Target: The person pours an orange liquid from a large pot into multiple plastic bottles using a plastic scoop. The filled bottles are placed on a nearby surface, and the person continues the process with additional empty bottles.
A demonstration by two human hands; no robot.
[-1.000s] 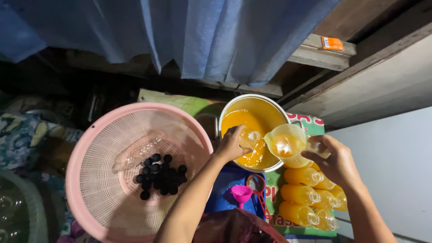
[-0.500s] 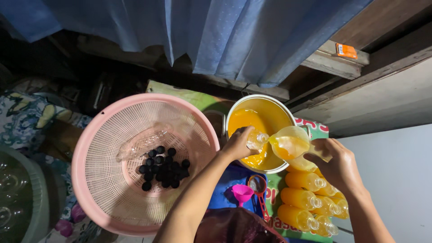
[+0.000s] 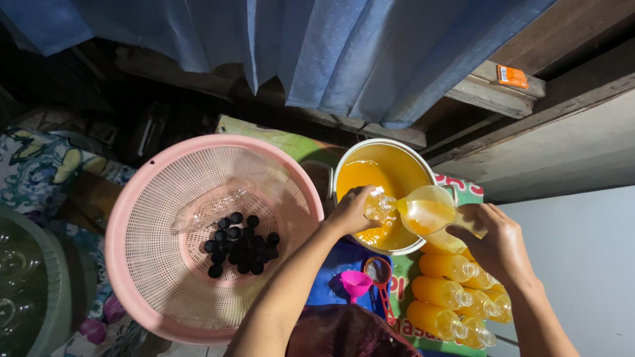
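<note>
The bottle (image 3: 426, 210), clear plastic and partly full of orange juice, lies almost on its side over the right part of the pot (image 3: 380, 195). Its long axis runs left to right, with the neck pointing left toward the middle of the pot and the base toward the right.

Largest, the pink basket (image 3: 132, 258) sits left of the pot, with black caps (image 3: 241, 241) at its bottom. The pot itself is white-rimmed and holds orange juice. Just beyond its near right edge lie filled bottles (image 3: 450, 291) in a row, and near its front edge sits a small pink funnel (image 3: 356, 283).

The left hand (image 3: 350, 211) is closed around the neck, and the right hand (image 3: 493, 241) grips the base. To do this well, I judge the neck should stay above the pot so spills fall back in, and the tilt should change slowly, both hands steady.
</note>
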